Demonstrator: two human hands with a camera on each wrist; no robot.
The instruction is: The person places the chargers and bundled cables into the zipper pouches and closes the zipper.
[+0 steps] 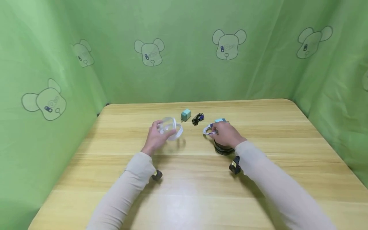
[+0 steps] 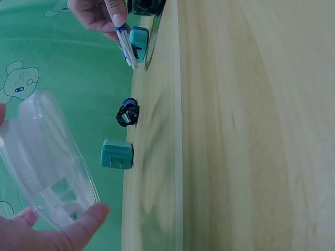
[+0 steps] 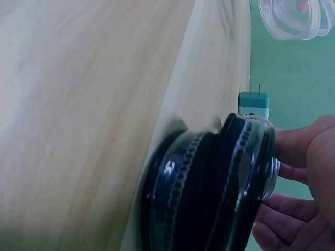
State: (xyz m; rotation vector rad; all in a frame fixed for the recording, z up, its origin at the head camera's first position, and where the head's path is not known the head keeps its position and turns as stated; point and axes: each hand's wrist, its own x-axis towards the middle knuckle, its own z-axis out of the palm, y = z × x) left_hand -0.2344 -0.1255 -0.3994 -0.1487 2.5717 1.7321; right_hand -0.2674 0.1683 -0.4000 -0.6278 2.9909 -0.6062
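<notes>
1. Evidently the left hand (image 1: pixel 156 137) grasps the container (image 2: pixel 49 151), raised over the desk (image 1: pixel 201 179), left of centre; a light, even grip should spare its walls.
2. Toward the far edge lie a charger (image 1: pixel 185 115) and, just right, a black cable (image 1: pixel 197 118); best not brush them.
3. Further right, the right hand (image 1: pixel 225 132) pinches the white cable (image 1: pixel 207 129); keeping its loops together should avoid snagging the dark bundle (image 1: pixel 223 149) beside it.

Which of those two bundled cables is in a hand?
The white cable, pinched by the right hand; the black cable lies on the table.
</notes>
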